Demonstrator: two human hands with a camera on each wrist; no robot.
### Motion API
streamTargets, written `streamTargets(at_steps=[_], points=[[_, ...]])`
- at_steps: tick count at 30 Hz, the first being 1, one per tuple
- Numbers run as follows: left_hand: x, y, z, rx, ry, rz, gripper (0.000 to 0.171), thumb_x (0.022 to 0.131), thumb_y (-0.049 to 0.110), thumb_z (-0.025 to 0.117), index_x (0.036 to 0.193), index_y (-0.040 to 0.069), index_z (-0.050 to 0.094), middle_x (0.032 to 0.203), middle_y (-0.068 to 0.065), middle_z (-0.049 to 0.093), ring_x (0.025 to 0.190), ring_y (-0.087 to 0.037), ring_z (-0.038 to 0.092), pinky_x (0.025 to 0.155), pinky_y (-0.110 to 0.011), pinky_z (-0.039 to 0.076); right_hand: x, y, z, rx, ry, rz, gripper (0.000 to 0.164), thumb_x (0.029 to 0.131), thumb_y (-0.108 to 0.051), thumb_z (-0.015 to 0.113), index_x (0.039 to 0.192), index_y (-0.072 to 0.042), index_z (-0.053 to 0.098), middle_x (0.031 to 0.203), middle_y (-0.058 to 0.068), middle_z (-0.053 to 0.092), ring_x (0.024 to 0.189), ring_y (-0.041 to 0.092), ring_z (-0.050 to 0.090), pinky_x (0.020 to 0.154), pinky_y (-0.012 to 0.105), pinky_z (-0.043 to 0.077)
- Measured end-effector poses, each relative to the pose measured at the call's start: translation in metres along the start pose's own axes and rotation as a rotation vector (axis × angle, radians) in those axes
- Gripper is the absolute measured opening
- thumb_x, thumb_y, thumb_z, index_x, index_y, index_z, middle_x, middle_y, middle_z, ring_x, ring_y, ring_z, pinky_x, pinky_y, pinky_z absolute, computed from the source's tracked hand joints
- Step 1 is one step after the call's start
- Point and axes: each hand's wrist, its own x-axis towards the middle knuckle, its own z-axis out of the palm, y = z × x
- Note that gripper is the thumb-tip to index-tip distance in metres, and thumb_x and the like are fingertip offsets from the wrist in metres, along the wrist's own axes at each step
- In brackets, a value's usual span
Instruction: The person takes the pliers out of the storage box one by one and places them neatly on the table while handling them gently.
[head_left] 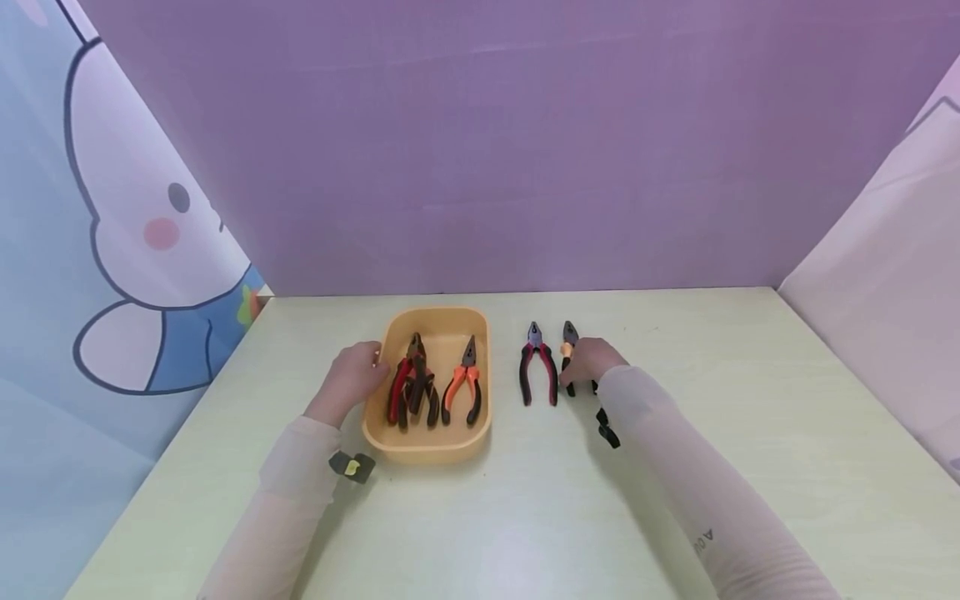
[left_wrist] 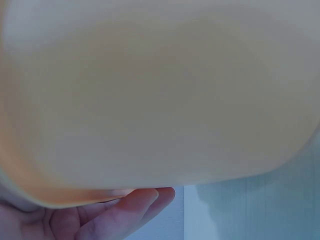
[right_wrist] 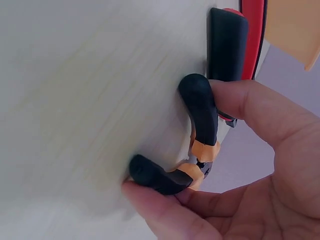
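Note:
On the left, my left hand [head_left: 352,379] grips the wall of a yellow plastic bin [head_left: 435,454], with the thumb over its rim. Fingers [left_wrist: 120,212] lie along the outside of that wall in the left wrist view. The bin holds orange-and-black pliers [head_left: 474,377] and a pile of darker and red-handled pliers [head_left: 397,392]. My right hand [head_left: 592,361] holds pliers with black-and-orange handles [right_wrist: 197,107] on the table, thumb on one handle and fingers on the other. Their jaws point away from me.
Red-and-black pliers [head_left: 524,379] lie on the table between the bin and my right hand. The pale table [head_left: 495,533] ends at a purple backdrop [head_left: 525,167]. Printed cloth [head_left: 180,350] hangs at the left, and a pale sheet [head_left: 885,258] at the right.

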Motion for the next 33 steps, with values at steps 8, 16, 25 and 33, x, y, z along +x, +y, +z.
streamTargets(at_steps=[8, 16, 25, 33], points=[[0.0, -0.001, 0.0, 0.0, 0.0, 0.0, 0.037, 0.089, 0.009, 0.047, 0.12, -0.009, 0.054, 0.103, -0.022, 0.064, 0.078, -0.024, 0.06, 0.068, -0.034, 0.054, -0.003, 0.003, -0.002, 0.031, -0.011, -0.02, 0.046, 0.08, -0.031, 0.069, 0.11, 0.002, 0.057, 0.093, 0.01, 0.057, 0.078, 0.023, 0.05, 0.068, 0.036, 0.046], [0.001, -0.001, 0.001, -0.005, 0.006, 0.004, 0.034, 0.088, 0.009, 0.048, 0.117, -0.009, 0.056, 0.097, -0.019, 0.064, 0.075, -0.022, 0.058, 0.065, -0.032, 0.052, -0.004, 0.004, -0.006, 0.038, -0.034, -0.026, 0.051, 0.081, -0.033, 0.068, 0.116, 0.001, 0.055, 0.106, 0.013, 0.058, 0.084, 0.024, 0.052, 0.072, 0.038, 0.047], [0.001, 0.0, 0.0, -0.009, 0.006, 0.007, 0.032, 0.088, 0.009, 0.048, 0.114, -0.008, 0.057, 0.093, -0.017, 0.064, 0.073, -0.022, 0.058, 0.064, -0.032, 0.052, -0.011, -0.001, -0.018, 0.034, -0.033, -0.026, 0.04, 0.084, -0.029, 0.063, 0.11, 0.0, 0.055, 0.1, 0.012, 0.056, 0.082, 0.023, 0.05, 0.07, 0.037, 0.046], [0.0, 0.0, 0.0, -0.003, 0.0, -0.003, 0.033, 0.089, 0.01, 0.047, 0.115, -0.008, 0.057, 0.09, -0.016, 0.063, 0.071, -0.021, 0.057, 0.061, -0.031, 0.051, -0.019, -0.013, -0.027, 0.046, 0.004, -0.1, 0.033, 0.084, -0.026, 0.064, 0.103, -0.001, 0.056, 0.103, 0.011, 0.055, 0.084, 0.023, 0.049, 0.072, 0.038, 0.045]])
